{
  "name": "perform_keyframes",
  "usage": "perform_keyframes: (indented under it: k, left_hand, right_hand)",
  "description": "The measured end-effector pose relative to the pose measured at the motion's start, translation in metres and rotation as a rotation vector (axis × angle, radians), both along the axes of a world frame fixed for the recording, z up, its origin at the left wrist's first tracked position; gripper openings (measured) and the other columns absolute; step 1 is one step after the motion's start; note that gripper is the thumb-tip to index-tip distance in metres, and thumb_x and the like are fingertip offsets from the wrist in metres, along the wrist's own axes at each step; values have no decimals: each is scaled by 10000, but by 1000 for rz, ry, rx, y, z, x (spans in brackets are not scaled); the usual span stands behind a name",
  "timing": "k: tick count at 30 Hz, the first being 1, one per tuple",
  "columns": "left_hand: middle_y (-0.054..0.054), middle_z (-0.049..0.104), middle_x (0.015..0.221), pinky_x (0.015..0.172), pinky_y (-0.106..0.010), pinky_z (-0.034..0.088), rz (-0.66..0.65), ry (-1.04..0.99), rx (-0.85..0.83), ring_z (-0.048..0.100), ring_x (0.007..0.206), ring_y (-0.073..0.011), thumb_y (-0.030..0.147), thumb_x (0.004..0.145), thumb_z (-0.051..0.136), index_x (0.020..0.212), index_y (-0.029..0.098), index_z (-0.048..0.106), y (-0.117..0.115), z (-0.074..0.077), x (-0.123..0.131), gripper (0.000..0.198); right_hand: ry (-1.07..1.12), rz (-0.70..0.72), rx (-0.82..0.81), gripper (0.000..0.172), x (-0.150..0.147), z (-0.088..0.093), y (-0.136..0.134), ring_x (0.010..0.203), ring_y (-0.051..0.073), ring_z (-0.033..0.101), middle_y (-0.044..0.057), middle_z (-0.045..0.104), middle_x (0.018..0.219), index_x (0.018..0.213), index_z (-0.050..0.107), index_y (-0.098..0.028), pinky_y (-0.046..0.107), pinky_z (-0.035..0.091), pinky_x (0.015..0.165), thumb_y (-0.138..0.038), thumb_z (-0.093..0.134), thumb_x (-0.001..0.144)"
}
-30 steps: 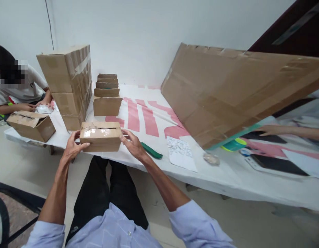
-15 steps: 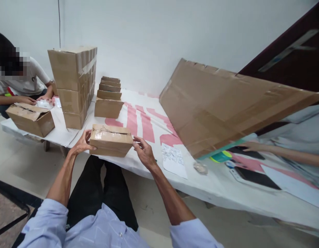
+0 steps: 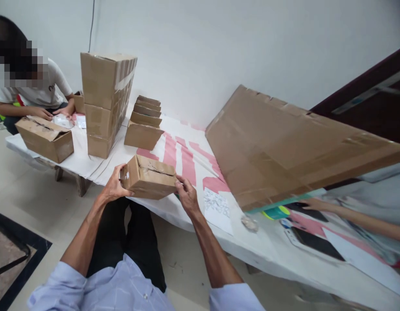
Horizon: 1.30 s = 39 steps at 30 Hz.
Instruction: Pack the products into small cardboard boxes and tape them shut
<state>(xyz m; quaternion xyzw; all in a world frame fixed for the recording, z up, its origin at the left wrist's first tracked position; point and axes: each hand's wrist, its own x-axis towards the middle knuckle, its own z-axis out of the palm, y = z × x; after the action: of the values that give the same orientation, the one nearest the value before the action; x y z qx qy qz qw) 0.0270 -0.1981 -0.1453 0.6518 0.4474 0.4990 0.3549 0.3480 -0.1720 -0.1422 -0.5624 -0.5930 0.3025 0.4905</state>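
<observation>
Between my two hands is a small brown cardboard box (image 3: 156,183), its top flaps meeting in a seam with shiny tape over it. My left hand (image 3: 115,185) grips the box's left end, thumb low and fingers at the upper edge. At the opposite end my right hand (image 3: 188,194) holds the right side with bent fingers. The box is turned at an angle over the front edge of the white-covered table (image 3: 183,216). Its underside is hidden, so I cannot tell whether it touches the table.
Stacked taped cartons (image 3: 101,103) stand behind on the left, beside a row of open boxes (image 3: 143,134). A large cardboard panel (image 3: 284,147) leans on the right. A co-worker sits far left behind a carton (image 3: 46,140); another person's arm (image 3: 355,218) reaches over a tablet (image 3: 316,243).
The box has turned so that its left end now shows, and my hands have turned with it. The whole view has shifted slightly.
</observation>
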Motion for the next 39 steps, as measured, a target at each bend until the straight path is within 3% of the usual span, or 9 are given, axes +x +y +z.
perform_keyframes:
  k: [8, 18, 22, 26, 30, 35, 39]
  left_hand:
    - [-149, 462, 1517, 1114, -554, 511, 74, 93, 170, 497, 1397, -378, 312, 556, 949, 1499, 243, 423, -14, 9, 20, 1081]
    - [-150, 467, 1491, 1066, -511, 536, 155, 123, 238, 489, 1403, -377, 361, 573, 967, 1498, 250, 415, -32, 14, 24, 1083]
    - [-148, 478, 1474, 1091, -510, 522, 176, 124, 252, 492, 1401, -377, 356, 559, 984, 1515, 252, 412, -34, 13, 23, 1119]
    - [-152, 465, 1470, 1162, -558, 472, 198, 120, 254, 471, 1420, -386, 364, 548, 997, 1521, 246, 405, -34, 12, 24, 1145]
    - [-153, 460, 1466, 1223, -600, 407, 190, 138, 307, 456, 1428, -394, 315, 532, 991, 1524, 238, 401, -37, 16, 30, 1157]
    - [-158, 447, 1483, 1228, -606, 400, 181, 164, 316, 439, 1435, -394, 225, 551, 947, 1542, 242, 385, -44, 23, 39, 1139]
    - [-157, 457, 1480, 1214, -587, 415, 218, 182, 317, 445, 1426, -386, 247, 585, 938, 1555, 237, 372, -49, 28, 50, 1123]
  right_hand:
    - [96, 20, -51, 715, 16, -14, 1, 1080, 290, 706, 148, 728, 1314, 1327, 702, -173, 396, 634, 784, -709, 643, 858]
    - [80, 75, -36, 733, 13, -6, -2, 1051, 284, 717, 148, 741, 1273, 1340, 693, -185, 389, 633, 758, -735, 639, 858]
    - [-8, 49, 46, 695, 7, 3, -1, 1097, 300, 708, 179, 722, 1302, 1296, 701, -168, 459, 621, 877, -720, 613, 883]
    - [-188, 36, 226, 573, -3, 20, -3, 1251, 315, 653, 174, 688, 1354, 1306, 697, -189, 529, 567, 1026, -629, 566, 964]
    - [-311, 116, 385, 397, -19, 45, -9, 1224, 289, 660, 135, 716, 1275, 1250, 717, -219, 543, 541, 1082, -500, 566, 1015]
    - [-418, 138, 694, 223, -48, 98, -37, 1163, 270, 665, 112, 720, 1209, 1202, 724, -236, 507, 564, 1029, -311, 590, 1039]
    - [-614, 254, 893, 172, -76, 135, -64, 1140, 260, 632, 95, 721, 1150, 1085, 747, -242, 461, 561, 1002, -184, 598, 1023]
